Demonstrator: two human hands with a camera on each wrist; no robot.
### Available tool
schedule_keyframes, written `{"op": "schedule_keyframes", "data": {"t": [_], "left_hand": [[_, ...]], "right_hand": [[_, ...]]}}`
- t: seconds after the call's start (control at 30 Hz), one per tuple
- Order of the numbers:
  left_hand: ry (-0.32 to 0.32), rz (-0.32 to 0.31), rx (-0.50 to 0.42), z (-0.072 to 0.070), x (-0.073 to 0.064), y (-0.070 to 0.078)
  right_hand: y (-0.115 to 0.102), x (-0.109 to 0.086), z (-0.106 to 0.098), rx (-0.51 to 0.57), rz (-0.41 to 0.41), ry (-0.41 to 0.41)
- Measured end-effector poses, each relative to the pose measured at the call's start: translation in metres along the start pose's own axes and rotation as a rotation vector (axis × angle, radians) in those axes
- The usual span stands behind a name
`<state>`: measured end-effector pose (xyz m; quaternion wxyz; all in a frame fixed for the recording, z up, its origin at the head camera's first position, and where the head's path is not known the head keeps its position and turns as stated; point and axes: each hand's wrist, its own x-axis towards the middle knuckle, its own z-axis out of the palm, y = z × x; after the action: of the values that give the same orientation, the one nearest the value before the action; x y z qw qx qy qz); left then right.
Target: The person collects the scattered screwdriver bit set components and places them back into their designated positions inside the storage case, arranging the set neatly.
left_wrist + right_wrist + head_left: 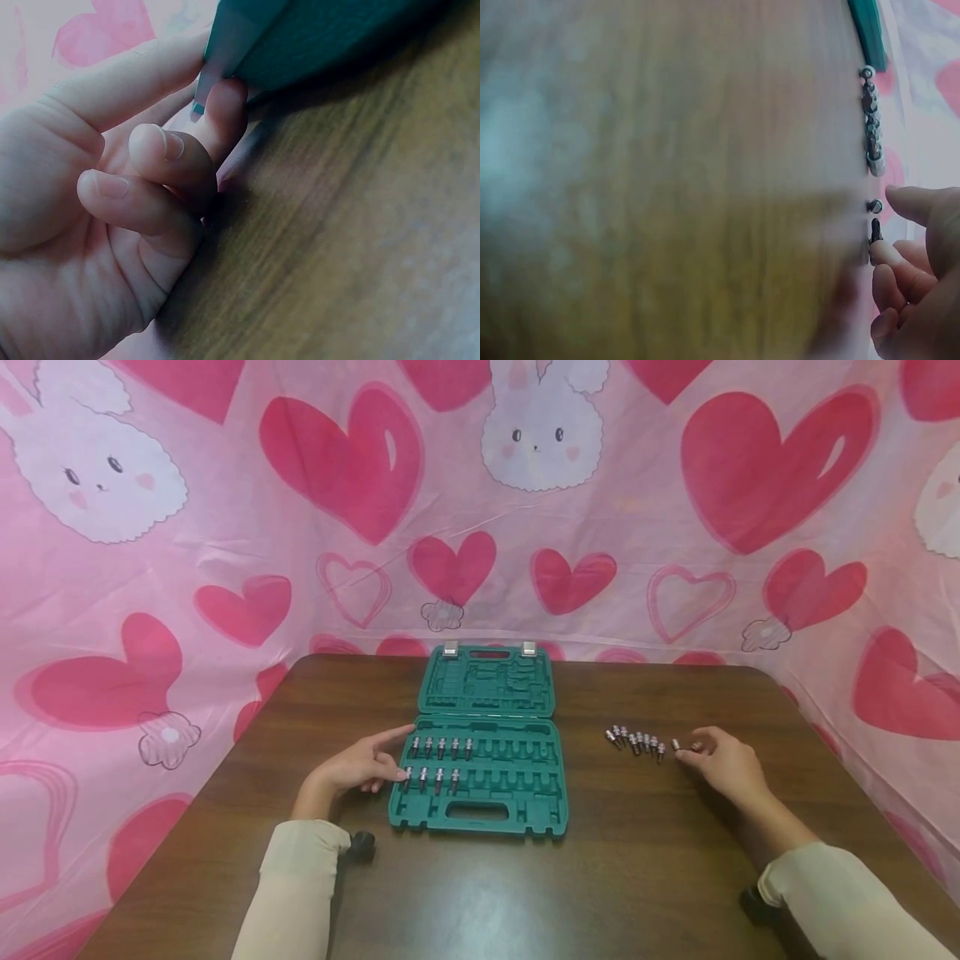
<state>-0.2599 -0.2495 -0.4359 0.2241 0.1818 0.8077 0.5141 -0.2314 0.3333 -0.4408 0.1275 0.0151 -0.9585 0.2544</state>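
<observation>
An open green tool case [480, 835] lies on the table, with two rows of metal bit sockets [442, 747] in the left part of its slots. My left hand [360, 766] holds the case's left edge, thumb at the rim beside the front row and index finger stretched toward the hinge; its other fingers curl low, as the left wrist view shows. On the right, my right hand [723, 764] is at two loose bit sockets [875, 206]. Its thumb and index finger stand apart around them, the index fingertip right at the nearer socket [876, 231].
More loose bit sockets [637, 742] lie in a cluster between the case and my right hand. The case's lid [487, 681] stands raised at the back, with two latches on top. A pink heart-patterned cloth [570, 527] surrounds the wooden table [480, 893].
</observation>
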Motion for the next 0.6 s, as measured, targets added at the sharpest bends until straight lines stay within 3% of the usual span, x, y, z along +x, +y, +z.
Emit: {"op": "schedule_keyframes", "data": {"t": [0.6], "left_hand": [[0.008,-0.005,0.006,0.0009,-0.0003,0.0017]], "right_hand": [[0.0033,0.0008,-0.0028,-0.018,0.052,-0.01]]}}
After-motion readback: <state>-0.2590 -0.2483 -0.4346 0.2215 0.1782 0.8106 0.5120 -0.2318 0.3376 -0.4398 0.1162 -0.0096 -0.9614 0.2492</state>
